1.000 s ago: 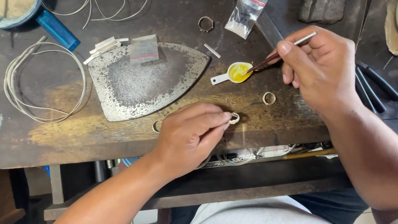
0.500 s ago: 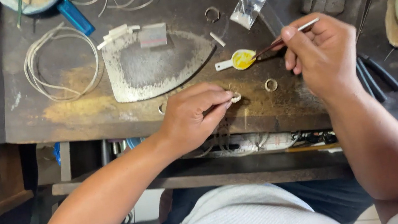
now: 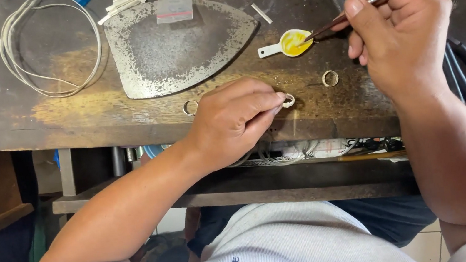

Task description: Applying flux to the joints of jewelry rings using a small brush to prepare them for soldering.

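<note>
Left hand palm down, knuckles up, fingers curled, thumb and forefinger tips pinched together, bare left forearm angled up from lower left, right hand raised, fingers bunched in a pen-like grip, right forearm rising from lower right

The person wears a pale grey ribbed shirt with a small dark blue emblem on the chest, short sleeves, and dark blue trousers; both forearms are bare.
</note>
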